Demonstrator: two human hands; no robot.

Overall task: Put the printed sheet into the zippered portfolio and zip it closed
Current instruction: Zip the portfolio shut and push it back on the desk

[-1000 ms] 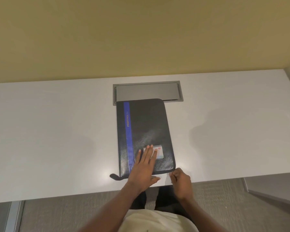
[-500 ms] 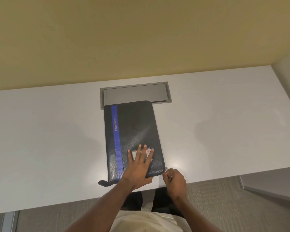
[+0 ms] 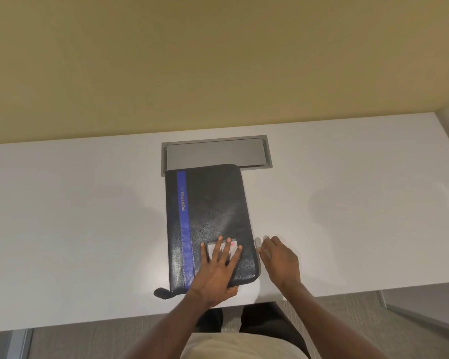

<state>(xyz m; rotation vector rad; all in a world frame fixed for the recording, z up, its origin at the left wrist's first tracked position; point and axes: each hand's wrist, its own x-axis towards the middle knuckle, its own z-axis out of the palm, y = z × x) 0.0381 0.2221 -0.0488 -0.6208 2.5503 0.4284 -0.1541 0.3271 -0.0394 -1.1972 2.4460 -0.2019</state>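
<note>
A black zippered portfolio [image 3: 213, 203] with a blue stripe lies shut on the white desk [image 3: 75, 216], its spine to the left. My left hand [image 3: 217, 270] lies flat on its lower half with fingers spread, partly covering a small white label [image 3: 234, 241]. My right hand [image 3: 279, 260] is pinched at the portfolio's right edge, a little above the near right corner, on the zipper pull, which the fingers hide. The printed sheet is not in sight.
A grey metal cable hatch [image 3: 215, 154] is set into the desk just behind the portfolio, whose far end overlaps it. A black strap tab [image 3: 162, 292] sticks out at the near left corner. A yellow wall [image 3: 218, 60] backs the desk, and its front edge is close to my body.
My right hand has slid from the portfolio's near right corner up along the right edge. The left hand stays pressed flat on the cover. The camera has shifted slightly.
</note>
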